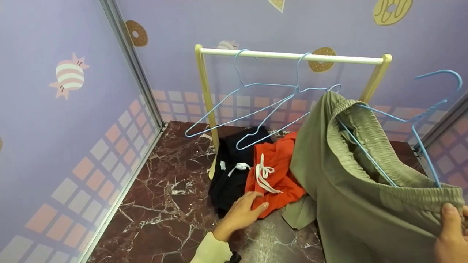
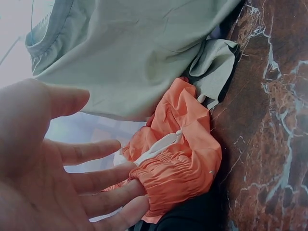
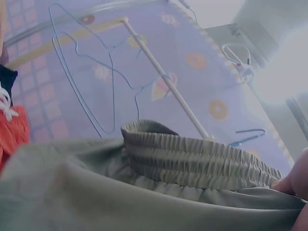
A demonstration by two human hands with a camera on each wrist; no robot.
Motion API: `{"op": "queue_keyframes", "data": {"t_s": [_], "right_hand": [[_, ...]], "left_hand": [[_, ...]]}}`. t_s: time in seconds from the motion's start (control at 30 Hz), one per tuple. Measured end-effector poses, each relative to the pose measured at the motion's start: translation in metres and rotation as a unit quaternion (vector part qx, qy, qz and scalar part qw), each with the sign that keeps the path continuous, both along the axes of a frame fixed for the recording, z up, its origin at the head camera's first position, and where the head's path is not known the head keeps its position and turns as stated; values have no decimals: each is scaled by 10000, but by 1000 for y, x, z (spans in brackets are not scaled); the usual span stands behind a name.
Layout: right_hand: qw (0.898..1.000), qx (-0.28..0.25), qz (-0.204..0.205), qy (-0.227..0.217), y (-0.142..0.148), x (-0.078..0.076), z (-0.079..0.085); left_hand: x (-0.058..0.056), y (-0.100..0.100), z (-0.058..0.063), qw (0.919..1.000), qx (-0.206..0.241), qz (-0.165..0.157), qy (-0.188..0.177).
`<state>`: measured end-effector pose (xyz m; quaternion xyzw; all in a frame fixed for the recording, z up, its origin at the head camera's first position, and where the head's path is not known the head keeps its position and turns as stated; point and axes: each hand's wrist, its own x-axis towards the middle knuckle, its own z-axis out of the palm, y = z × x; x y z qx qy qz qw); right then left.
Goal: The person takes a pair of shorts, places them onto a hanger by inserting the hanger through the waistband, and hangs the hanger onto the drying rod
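Note:
Green elastic-waist pants (image 1: 329, 168) hang at the right of the head view, with a blue hanger (image 1: 420, 120) passing through the waist opening. My right hand (image 1: 451, 230) grips the waistband (image 3: 202, 159) at its right corner, thumb on the outside. My left hand (image 1: 243, 212) is spread, its fingers straight or slightly bent, close over the lower edge of the red-orange shorts (image 1: 270, 182). In the left wrist view its fingertips overlap the shorts' gathered waistband (image 2: 163, 178). White drawstrings lie on the shorts. Black shorts (image 1: 230, 175) with a white tie lie beside them on the left.
A small rack with a white rail (image 1: 285, 55) and wooden legs stands against the patterned wall (image 1: 172, 44). Two bare blue hangers (image 1: 239, 87) hang from the rail. The floor (image 1: 164, 204) is dark red marble pattern, with a metal-edged wall panel (image 1: 124, 190) at the left.

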<state>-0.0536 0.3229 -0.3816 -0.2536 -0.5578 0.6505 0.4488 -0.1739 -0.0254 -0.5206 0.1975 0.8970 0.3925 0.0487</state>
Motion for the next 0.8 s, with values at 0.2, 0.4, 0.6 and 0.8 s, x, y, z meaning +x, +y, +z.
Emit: {"op": "queue_keyframes", "data": {"t_s": [0.2, 0.4, 0.6, 0.8], "right_hand": [[9941, -318, 430, 948, -11, -11, 3], [9899, -325, 360, 1333, -22, -24, 5], [9876, -605, 483, 1367, -30, -31, 9], [9858, -712, 604, 1398, -38, -42, 14]], "left_hand": [[1, 0, -1, 10000, -25, -58, 5], [3, 0, -2, 9999, -109, -41, 31], [2, 1, -4, 9996, -40, -264, -2], [3, 2, -4, 9992, -40, -387, 6]]}}
